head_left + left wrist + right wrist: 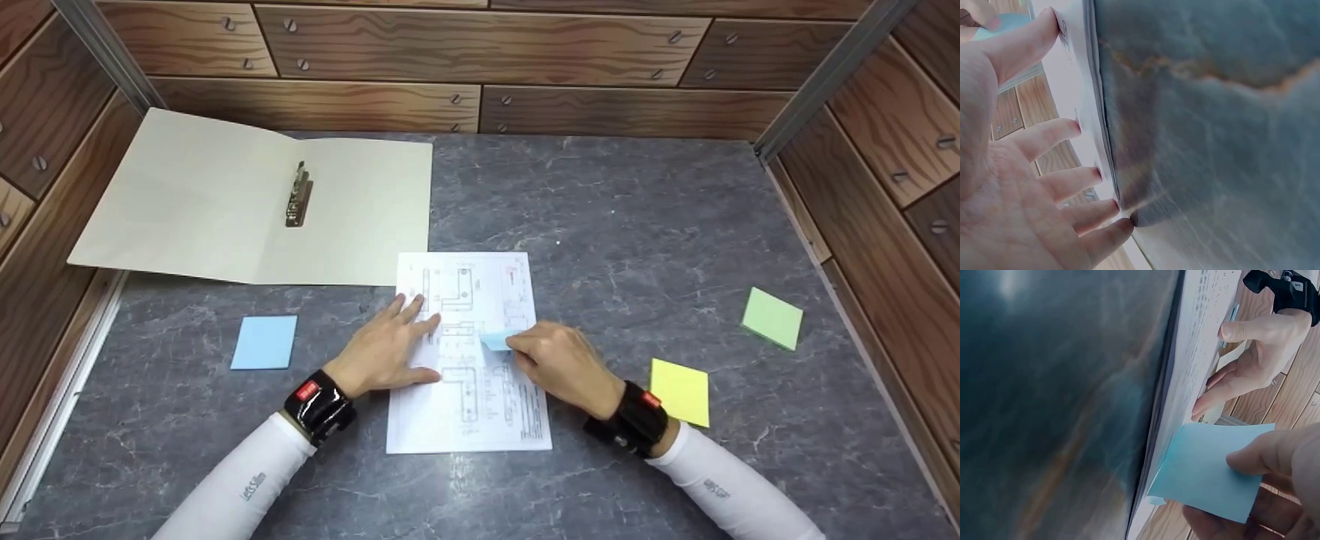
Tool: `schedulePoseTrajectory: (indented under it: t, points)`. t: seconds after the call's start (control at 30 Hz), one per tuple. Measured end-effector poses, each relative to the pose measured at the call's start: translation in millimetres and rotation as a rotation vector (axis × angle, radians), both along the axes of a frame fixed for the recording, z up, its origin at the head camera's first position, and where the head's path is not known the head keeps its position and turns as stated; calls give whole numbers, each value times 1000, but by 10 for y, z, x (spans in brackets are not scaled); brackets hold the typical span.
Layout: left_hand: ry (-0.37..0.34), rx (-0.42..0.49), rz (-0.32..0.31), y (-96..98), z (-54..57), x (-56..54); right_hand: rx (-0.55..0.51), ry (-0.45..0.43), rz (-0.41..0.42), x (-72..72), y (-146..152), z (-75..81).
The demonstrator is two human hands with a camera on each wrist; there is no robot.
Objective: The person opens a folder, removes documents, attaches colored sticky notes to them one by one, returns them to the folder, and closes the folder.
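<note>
Grey tabletop (pixel 630 217): spreading under everything, with wood-patterned walls (pixel 480 45) bounding the back and both sides. The widest open room is lying right of the sheets, toward the back right corner.

Folder (pixel 202 180): lying open at back left. Its lower right corner is passing under the upper left corner of the sheets; sliding paper that way might snag.

Stack of drawing sheets (pixel 416 420): lying at centre, long sides running away from the person; several layers are showing at the edge in the wrist views.

Left hand (pixel 384 346): resting on the left part of the top sheet, fingers spread, gripping nothing, apparently steadying it. Right hand (pixel 566 364): reaching in over the right edge, apart from the left, thumb and fingers pinching a note.

Blue pad (pixel 264 343): lying left of the left hand, apart from the sheets. Yellow pad (pixel 681 390): sitting close by the right wrist, partly hidden, so tightening outward room there. Green pad (pixel 772 319): lying farther right.

Blue note (pixel 1207 467): tilting over the drawing just right of its middle, far edge seeming to be touching paper. Step in hand, judging from this: applying the note; lifting it off cannot be ruled out. If applying, the next move is calling for lowering the raised end and pressing it flat.
</note>
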State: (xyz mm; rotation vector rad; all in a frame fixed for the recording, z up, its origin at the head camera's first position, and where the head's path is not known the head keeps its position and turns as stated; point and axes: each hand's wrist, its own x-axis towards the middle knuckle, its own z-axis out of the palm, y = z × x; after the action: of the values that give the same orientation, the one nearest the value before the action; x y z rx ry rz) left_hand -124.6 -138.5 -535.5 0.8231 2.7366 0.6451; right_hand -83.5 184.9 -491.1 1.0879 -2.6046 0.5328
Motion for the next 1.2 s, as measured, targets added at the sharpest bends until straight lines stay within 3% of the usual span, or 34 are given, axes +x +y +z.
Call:
schedulePoseTrajectory:
  t: [0.2,0.37,0.47,0.63,0.93,1.2]
  points:
    - [-19,15,1,8,57,22,37,-61,14,15,-8,14]
    - [-49,10,3,32,174,59,56,-118,36,20,1,-6]
    - [-55,7,3,33,172,55,76,-137,59,20,5,-17]
    - [-17,7,4,1,27,17,122,-187,94,32,23,0]
    - [-10,-18,17,1,5,7,211,-222,194,8,-34,48]
    - [0,-24,14,4,2,-4,300,-148,246,-76,-145,44]
